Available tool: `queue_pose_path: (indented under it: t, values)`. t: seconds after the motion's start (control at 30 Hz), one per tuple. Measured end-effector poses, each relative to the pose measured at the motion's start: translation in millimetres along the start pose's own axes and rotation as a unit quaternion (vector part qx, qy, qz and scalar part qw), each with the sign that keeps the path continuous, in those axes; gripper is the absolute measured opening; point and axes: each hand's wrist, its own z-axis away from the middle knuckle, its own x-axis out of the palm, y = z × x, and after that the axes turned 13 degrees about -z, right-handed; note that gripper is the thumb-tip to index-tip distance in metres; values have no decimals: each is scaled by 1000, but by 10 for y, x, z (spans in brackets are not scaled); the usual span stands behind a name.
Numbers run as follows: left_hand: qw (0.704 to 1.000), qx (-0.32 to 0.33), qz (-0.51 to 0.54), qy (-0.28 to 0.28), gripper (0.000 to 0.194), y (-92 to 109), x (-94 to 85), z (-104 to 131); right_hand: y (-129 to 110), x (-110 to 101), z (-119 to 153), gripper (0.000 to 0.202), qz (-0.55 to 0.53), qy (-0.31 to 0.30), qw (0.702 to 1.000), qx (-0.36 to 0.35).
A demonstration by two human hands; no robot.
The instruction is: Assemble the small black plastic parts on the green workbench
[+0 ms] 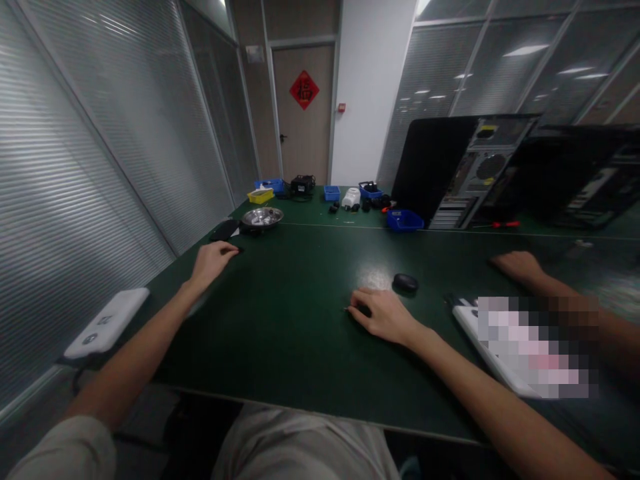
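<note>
My left hand [213, 261] reaches out over the green table with its fingers pinched. A small dark piece [241, 250] shows at its fingertips, too small to name. Just beyond it are a shiny metal bowl [262, 218] with small items in it and a flat black object [225, 231]. My right hand [380, 315] rests low over the middle of the table, its fingers curled and thumb brought in. A tiny tip shows at those fingers, and what they hold cannot be made out. Right behind that hand lies a black, rounded, mouse-like object [405, 283].
Another person's hand [517, 265] is at the right, beside a white device [493, 357] partly blurred out. A white box [107, 323] sits at the left edge. Farther back are a yellow tray [261, 196], a blue tray [405, 221] and a computer case [437, 170].
</note>
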Motion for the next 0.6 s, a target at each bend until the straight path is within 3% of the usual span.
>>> queue_pose_path:
  t: [0.07,0.17,0.27,0.37,0.47,0.6]
  values:
    - [996,75,44,-23,21,558,63,116,-5,25,-1,20,-14,12,1000,-2]
    - [950,250,172,-81,22,1406,158,457,-54,73,6,19,-44,38,998,-12]
    - [913,309,229,-134,16,1961,242,779,-126,122,15,17,-58,39,997,-23]
    - [913,263,269,-158,17,2121,305,907,-166,156,19,15,-48,29,998,-20]
    - [909,228,304,-170,28,2083,324,892,-165,171,14,15,-41,35,998,-12]
    - [905,234,309,-175,35,2047,308,856,-168,173,4,15,-36,42,998,5]
